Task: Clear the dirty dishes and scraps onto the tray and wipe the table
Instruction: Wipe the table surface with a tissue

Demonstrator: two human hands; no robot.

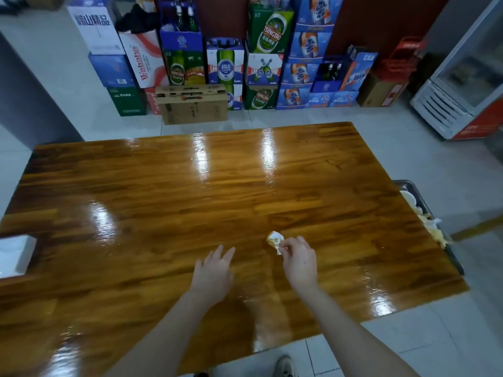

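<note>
Pale floor tiles (449, 164) surround a glossy brown wooden tabletop (168, 202) that fills the middle of the frame, with bright streaks of light reflected on its surface. Along the top of the frame stand stacked blue, green and white beer cartons (268, 61), with a plain brown cardboard box (192, 106) in front of them. At the upper right is a white glass-fronted fridge (462, 77).

Just right of the centre, low on the tabletop, lies a crumpled white tissue with orange stains (275, 239). The person's right grip (299, 261) — a bare hand reaching in from the lower right — pinches the near edge of this tissue between thumb and fingertips. The tissue rests against the wood.

The left grip (215, 270) is just to the left of the right one, apart from the tissue. Its fingers are straight and spread, and it holds nothing. Whether its palm touches the wood I cannot tell.

At the right of the frame a dark metal tray (405, 183) shows past the tabletop's right edge and is partly hidden by it. It holds white dishes (408, 198) and yellowish scraps (435, 235). At the left edge of the frame a white rectangular box (15, 254) sits on the tabletop. A pale shoe (283, 367) shows on the floor at the bottom edge.
</note>
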